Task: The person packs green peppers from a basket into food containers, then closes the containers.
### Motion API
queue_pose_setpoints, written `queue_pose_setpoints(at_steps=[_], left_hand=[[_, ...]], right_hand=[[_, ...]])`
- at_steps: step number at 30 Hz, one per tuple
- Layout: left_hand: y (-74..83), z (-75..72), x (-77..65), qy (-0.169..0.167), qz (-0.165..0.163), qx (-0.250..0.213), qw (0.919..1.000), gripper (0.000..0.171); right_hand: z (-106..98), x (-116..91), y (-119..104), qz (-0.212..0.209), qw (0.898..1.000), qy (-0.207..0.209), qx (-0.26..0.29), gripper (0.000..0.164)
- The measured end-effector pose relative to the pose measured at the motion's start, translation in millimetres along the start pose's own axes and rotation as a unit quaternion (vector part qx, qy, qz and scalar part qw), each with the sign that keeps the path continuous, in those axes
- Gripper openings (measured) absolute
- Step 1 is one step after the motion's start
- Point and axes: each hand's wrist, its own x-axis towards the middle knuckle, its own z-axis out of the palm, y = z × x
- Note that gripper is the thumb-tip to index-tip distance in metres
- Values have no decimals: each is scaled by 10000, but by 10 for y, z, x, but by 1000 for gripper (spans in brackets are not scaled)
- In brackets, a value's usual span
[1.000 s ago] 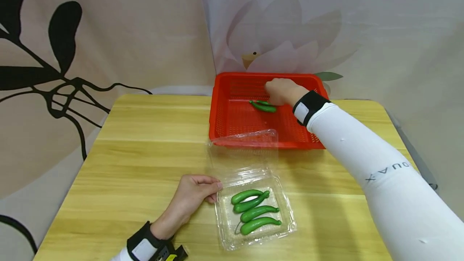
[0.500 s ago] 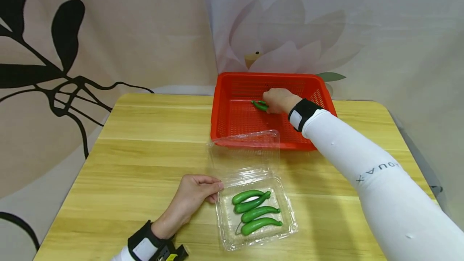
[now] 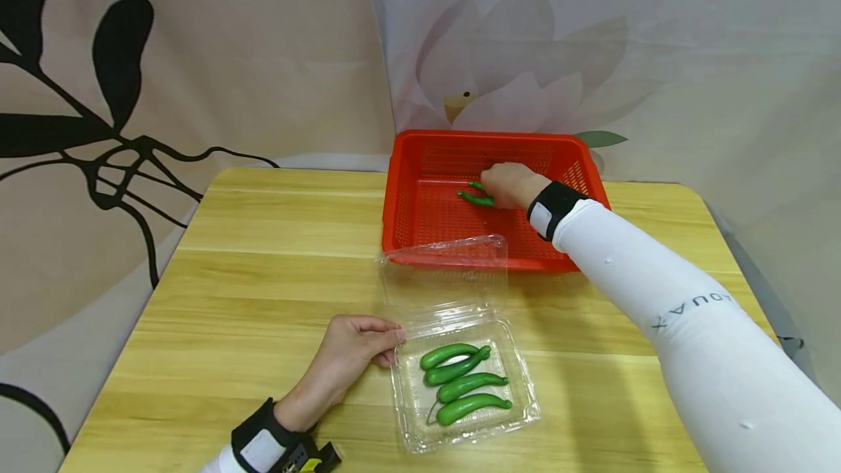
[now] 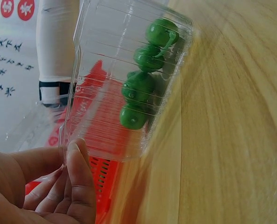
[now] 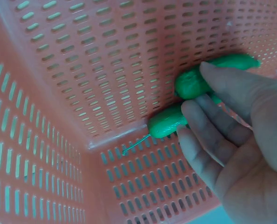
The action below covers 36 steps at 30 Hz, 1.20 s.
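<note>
My left hand (image 3: 358,349) pinches the left rim of a clear plastic clamshell box (image 3: 519,414) between thumb and fingers. Several green chili peppers (image 3: 466,387) lie side by side in its base; the lid (image 3: 447,276) is flipped back toward the basket. Inside the red basket (image 3: 407,228), my right hand (image 3: 511,185) has its thumb on one green pepper (image 5: 190,85) and fingers curled beneath it, as the right wrist view shows. A second green pepper (image 5: 165,122) with a thin stem lies against the basket floor, right by the fingertips.
The wooden table (image 3: 276,254) carries both containers, with the basket at its far edge. The raised lid overlaps the basket's front rim in the head view. A printed cloth (image 3: 296,57) hangs behind the table.
My right hand has come a little lower over the peppers in the basket, and the two peppers now lie farther apart. The left hand and the box have stayed put.
</note>
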Motion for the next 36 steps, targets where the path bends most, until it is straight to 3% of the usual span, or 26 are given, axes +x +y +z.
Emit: queue_pose_setpoints(at_steps=[6, 15, 21, 25, 30, 36], left_hand=[[5, 8, -8, -16, 24, -37, 10000, 23], [-11, 17, -6, -39, 38, 23, 10000, 22], [-18, 10, -1, 24, 6, 63, 10000, 20], [-12, -1, -7, 61, -19, 81, 9999, 19], [-2, 2, -7, 56, 12, 64, 10000, 19], [8, -2, -15, 71, -29, 50, 10000, 18]], right_hand=[[7, -35, -46, -129, 9998, 12, -135, 8], [6, -115, -7, -360, 9982, 472, -59, 21], [-56, -126, 33, 715, 9920, 699, 766, 9], [-58, -104, -32, 1296, 9783, 465, 1546, 21], [-16, -92, -127, 1597, 9637, 278, 2121, 27], [56, -57, -133, 1799, 9521, 157, 2466, 13]])
